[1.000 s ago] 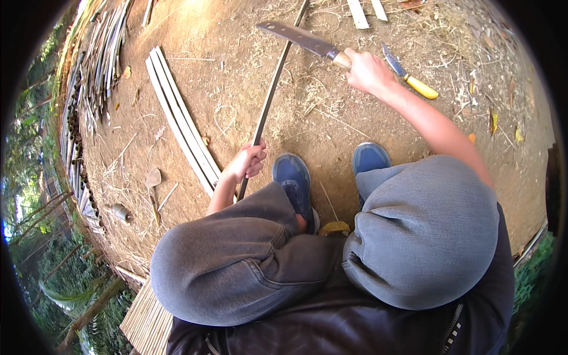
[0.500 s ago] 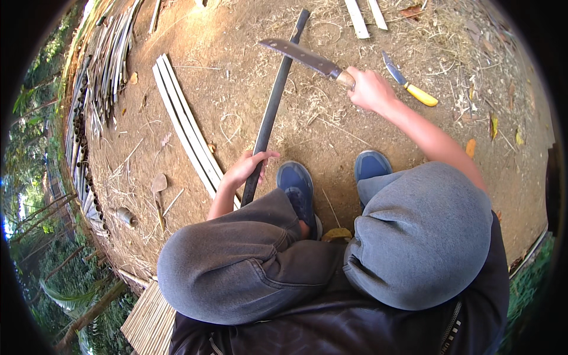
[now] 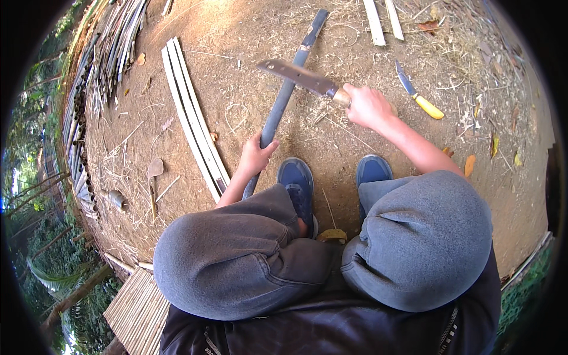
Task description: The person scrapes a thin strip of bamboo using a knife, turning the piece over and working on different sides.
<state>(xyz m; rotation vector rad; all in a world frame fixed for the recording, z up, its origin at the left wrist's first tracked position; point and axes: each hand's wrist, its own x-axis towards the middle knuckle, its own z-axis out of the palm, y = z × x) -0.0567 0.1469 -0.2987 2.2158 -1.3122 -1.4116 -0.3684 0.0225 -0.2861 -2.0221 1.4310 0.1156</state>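
Note:
I squat on bare earth, knees in grey trousers and blue shoes below me. My left hand (image 3: pixel 257 155) grips a long dark bamboo pole (image 3: pixel 288 89) near its lower end; the pole runs away from me up the middle of the view. My right hand (image 3: pixel 367 105) holds the handle of a broad-bladed machete (image 3: pixel 299 76), whose blade lies across the pole about halfway up.
Pale split bamboo strips (image 3: pixel 192 115) lie on the ground left of the pole. A small yellow-handled knife (image 3: pixel 419 97) rests right of my right hand. Two pale slats (image 3: pixel 381 21) lie at the top. A stack of canes (image 3: pixel 103 65) lines the left edge; a woven mat (image 3: pixel 139 307) sits lower left.
The machete has come down and leftward until its blade crosses the pole. My left hand has slid slightly along the pole, still gripping it.

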